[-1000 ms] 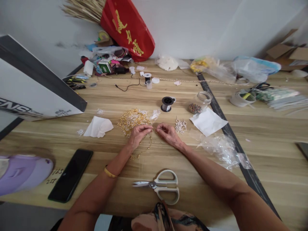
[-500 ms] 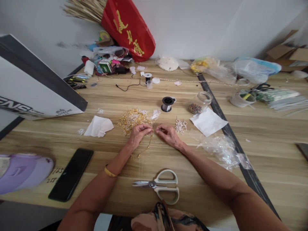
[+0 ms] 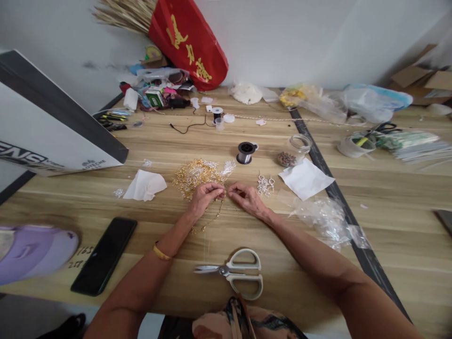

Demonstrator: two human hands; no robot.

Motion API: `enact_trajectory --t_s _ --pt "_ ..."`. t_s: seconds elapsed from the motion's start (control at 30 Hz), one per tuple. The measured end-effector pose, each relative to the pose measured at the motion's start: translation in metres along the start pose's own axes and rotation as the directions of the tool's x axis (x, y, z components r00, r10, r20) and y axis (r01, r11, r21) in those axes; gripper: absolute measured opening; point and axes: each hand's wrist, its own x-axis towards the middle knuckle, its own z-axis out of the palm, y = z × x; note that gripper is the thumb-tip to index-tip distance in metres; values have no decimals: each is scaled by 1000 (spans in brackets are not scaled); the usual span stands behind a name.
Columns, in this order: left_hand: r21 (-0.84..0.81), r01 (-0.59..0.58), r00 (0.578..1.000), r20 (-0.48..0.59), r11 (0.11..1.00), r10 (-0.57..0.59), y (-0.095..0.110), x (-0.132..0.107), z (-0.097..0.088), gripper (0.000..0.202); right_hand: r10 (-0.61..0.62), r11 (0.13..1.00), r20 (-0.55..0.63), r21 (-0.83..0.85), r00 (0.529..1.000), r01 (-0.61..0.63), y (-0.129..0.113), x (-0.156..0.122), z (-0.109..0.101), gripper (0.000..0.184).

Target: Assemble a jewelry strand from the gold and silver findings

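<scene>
My left hand (image 3: 207, 195) pinches one end of a thin gold beaded chain (image 3: 217, 214), which hangs from the fingertips and trails onto the wooden table. Close beside it, my right hand (image 3: 246, 197) has thumb and forefinger pressed together; whatever they hold is too small to make out. Behind the left hand lies a tangled heap of gold and silver chains (image 3: 194, 175). Several silver ring-shaped pieces (image 3: 265, 185) rest just right of my right hand. Scissors with white handles (image 3: 233, 271) lie in front of me, blades pointing left.
A black spool of fine line (image 3: 245, 153) stands behind the hands. To the right are a glass jar with beads (image 3: 292, 151), white paper (image 3: 306, 179) and clear plastic bags (image 3: 326, 219). A phone (image 3: 104, 256) and a large box (image 3: 56, 127) occupy the left.
Both hands stay nearly in place, with only slight finger movement near the chain's end. At the lower left, a dark shape below the table edge has come into view.
</scene>
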Motion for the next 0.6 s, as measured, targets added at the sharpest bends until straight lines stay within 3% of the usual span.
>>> enact_trajectory --t_s 0.6 --pt "46 -17 999 45 999 15 0 -1 1 20 39 992 10 120 999 -40 -3 -1 3 17"
